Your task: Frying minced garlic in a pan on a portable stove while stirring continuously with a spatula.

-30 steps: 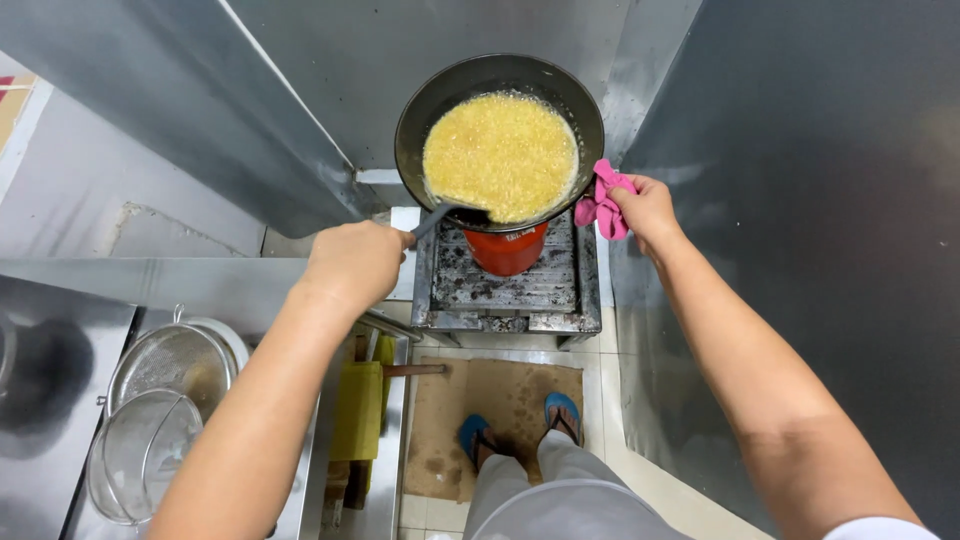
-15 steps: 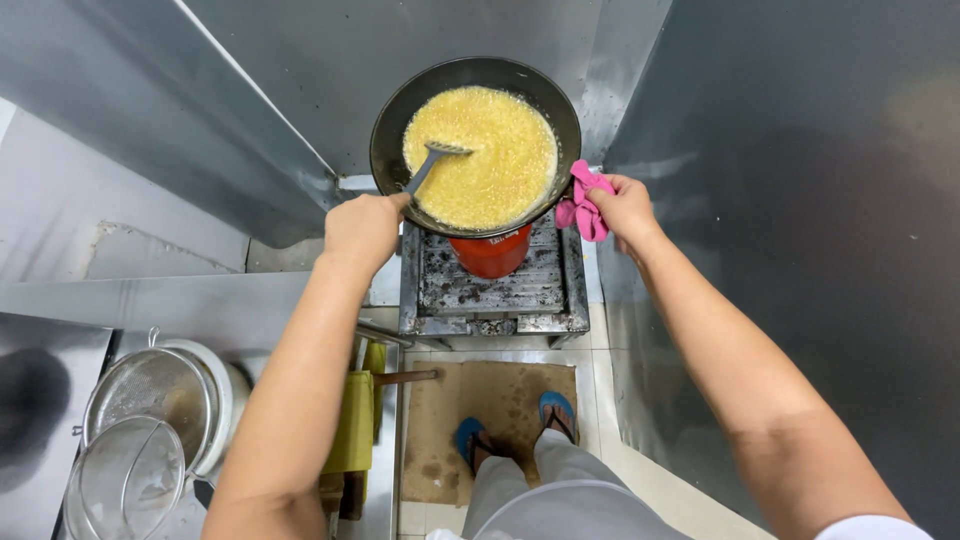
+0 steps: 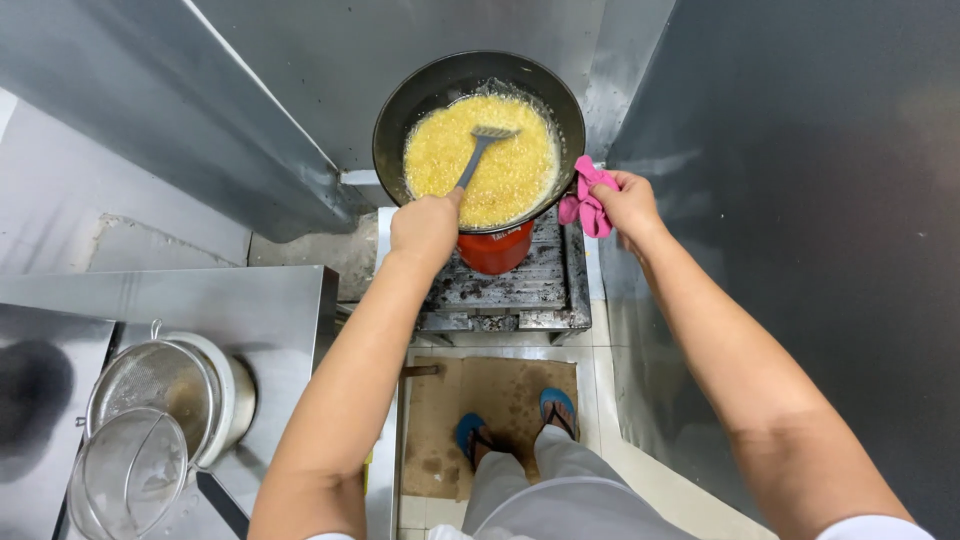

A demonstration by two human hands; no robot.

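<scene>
Spatula (image 3: 478, 155) in left hand (image 3: 425, 228), wok (image 3: 478, 125) rim in right hand (image 3: 625, 205)

Single head-worn view — looking steeply down, close over the stove (image 3: 500, 290).

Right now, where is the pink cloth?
In the head view, the pink cloth is bunched in the right hand, pressed against the right rim of the black wok.
</scene>
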